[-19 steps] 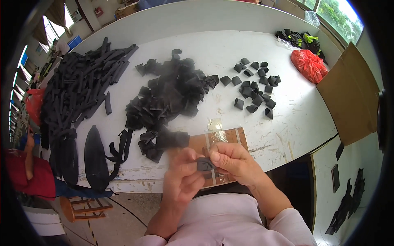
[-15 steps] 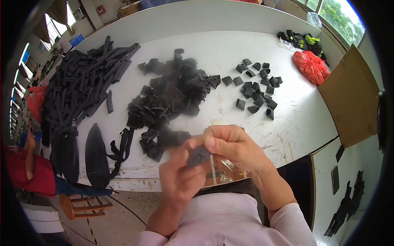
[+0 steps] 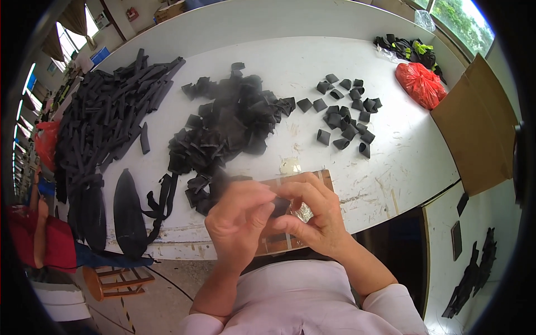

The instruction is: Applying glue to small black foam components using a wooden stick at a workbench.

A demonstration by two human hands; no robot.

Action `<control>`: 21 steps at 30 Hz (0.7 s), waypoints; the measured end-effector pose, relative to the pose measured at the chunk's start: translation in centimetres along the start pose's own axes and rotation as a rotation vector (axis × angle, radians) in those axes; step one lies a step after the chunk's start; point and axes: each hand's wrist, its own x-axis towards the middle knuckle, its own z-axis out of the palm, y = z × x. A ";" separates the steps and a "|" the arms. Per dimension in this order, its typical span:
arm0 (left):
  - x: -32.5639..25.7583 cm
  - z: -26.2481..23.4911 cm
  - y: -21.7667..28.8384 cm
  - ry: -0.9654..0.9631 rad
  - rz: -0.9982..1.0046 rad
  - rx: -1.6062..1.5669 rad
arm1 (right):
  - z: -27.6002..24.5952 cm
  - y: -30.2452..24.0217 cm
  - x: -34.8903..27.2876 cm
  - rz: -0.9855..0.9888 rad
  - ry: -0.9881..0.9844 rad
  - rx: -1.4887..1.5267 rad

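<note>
Over the table's front edge, a small black fabric piece (image 3: 281, 207) is pinched between both hands. My left hand (image 3: 237, 218) grips its left side, and the fingers hide much of it. On the other side, my right hand (image 3: 315, 215) has thumb and fingertips closed on the piece. Beneath the hands lies a brown taped board (image 3: 325, 178). Just beyond my left hand spreads a heap of black fabric pieces (image 3: 223, 134). Several short black fabric loops (image 3: 349, 131) sit apart from one another farther right.
A large pile of long black strips (image 3: 106, 111) covers the table's left side. Long black pieces (image 3: 129, 206) lie near the front left edge. A red plastic bag (image 3: 420, 85) and a cardboard sheet (image 3: 477, 125) stand at right. A wooden stool (image 3: 111, 280) is below left.
The fabric piece has turned from facing flat toward me to being mostly covered by fingers. My right hand has moved down and opened its grip wider around it; my left hand has shifted slightly up and left.
</note>
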 end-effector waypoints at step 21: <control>-0.4 -0.5 -0.3 0.131 -0.237 -0.509 | 1.2 0.6 -0.4 -0.005 0.069 0.001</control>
